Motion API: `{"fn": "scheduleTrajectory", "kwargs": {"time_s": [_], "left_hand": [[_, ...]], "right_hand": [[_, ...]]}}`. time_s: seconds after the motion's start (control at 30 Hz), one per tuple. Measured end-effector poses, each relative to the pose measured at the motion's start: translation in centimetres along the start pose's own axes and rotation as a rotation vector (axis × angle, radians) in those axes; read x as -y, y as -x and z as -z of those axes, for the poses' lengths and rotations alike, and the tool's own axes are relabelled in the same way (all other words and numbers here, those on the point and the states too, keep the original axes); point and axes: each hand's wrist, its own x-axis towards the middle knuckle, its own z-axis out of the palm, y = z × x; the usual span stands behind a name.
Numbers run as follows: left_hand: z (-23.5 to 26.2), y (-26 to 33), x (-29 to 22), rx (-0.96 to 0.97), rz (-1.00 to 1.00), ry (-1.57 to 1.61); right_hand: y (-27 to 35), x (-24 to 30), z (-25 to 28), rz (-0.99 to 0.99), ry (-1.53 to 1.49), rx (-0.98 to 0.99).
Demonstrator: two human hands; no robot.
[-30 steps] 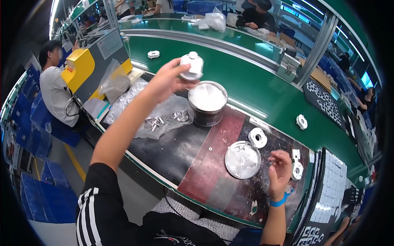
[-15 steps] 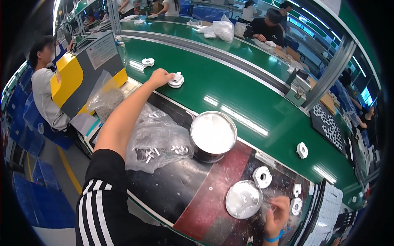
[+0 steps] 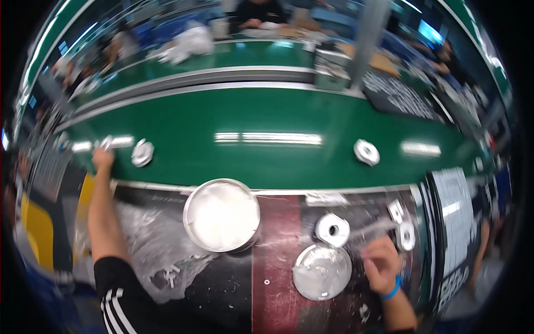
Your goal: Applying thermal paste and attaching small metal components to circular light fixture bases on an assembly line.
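Observation:
My left hand (image 3: 103, 158) reaches far out over the green belt. Its fingers are at a small white plastic part (image 3: 106, 142), both smeared by motion, so the grip cannot be made out. Just right of it stands another white part (image 3: 143, 153), apart from the hand. Over the bench at the right, my right hand (image 3: 381, 265) is closed with fingers curled; what it holds is unclear. A pale blurred streak (image 3: 374, 229) shows just beyond its fingertips. Beside that hand lie a round dish wrapped in clear film (image 3: 322, 273) and a white ring-shaped part (image 3: 332, 230).
A round tin (image 3: 222, 216) of white material stands at the belt's near edge. Left of it lies a clear plastic bag (image 3: 161, 245) with small white pieces. Another white part (image 3: 367, 152) sits on the green belt (image 3: 283, 111). A yellow-grey machine (image 3: 41, 222) is at far left.
My view has turned to the right. My left hand has left one white part and moved left to another. My right hand stays near the wrapped dish.

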Motion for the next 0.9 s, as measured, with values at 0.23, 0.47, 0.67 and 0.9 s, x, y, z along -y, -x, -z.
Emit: {"fn": "scheduleTrajectory", "kwargs": {"time_s": [0.23,0.47,0.67,0.9], "left_hand": [[-2.9,-2.4,2.1,0.094,0.126,0.083],[-6.5,-1.7,1.2,0.138,0.028,0.211],[-5.7,-6.0,6.3,0.079,-0.076,0.219],[-2.6,-2.0,2.5,-0.063,-0.253,0.468]], "right_hand": [[-0.4,-0.4,1.4,-0.061,0.052,-0.135],[0.2,-1.5,1.5,-0.166,0.078,-0.218],[-2.9,-2.3,1.7,-0.280,0.083,-0.141],[-12.2,-7.9,-0.6,-0.043,0.573,-0.030]]}}
